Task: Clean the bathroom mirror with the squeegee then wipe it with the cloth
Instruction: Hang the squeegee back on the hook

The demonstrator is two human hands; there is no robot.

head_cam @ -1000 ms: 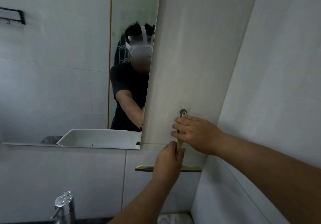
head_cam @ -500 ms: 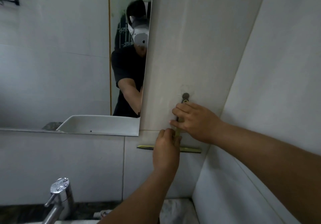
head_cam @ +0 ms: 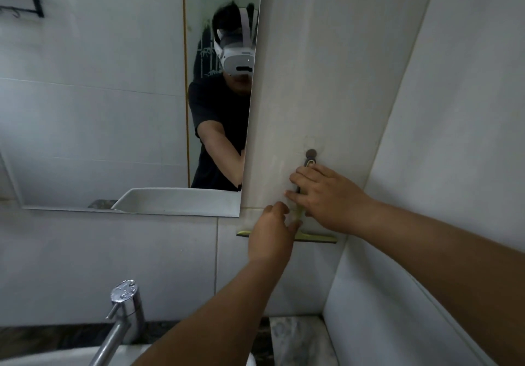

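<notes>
White tiled walls fill the view, meeting in a corner at the right of the frame. Right of centre, the squeegee (head_cam: 300, 218) hangs against the wall tile just right of the mirror, its handle upright with the loop at the top on a small round wall hook (head_cam: 311, 153), and its yellow-green blade lying level across the bottom. The right hand (head_cam: 329, 195) reaches in from the lower right and lies over the upper handle, fingers curled against it; its grip looks closed on the handle, though the fingers hide how fully they wrap it. The left hand (head_cam: 271, 235) comes up from the bottom centre and covers the middle of the blade where the handle joins; its fingers are loosely spread beside the handle, and whether they pinch it cannot be told. The mirror (head_cam: 113, 110) takes up the left and centre of the frame, its lower right corner just beside the left hand, and it reflects a person in a dark shirt wearing a white headset, plus the rim of a basin. A dark rack (head_cam: 25, 3) sits in the upper left. At the lower left a chrome tap (head_cam: 122, 317) rises over a white sink (head_cam: 56, 357), with a dark mottled counter (head_cam: 295, 337) behind it.
</notes>
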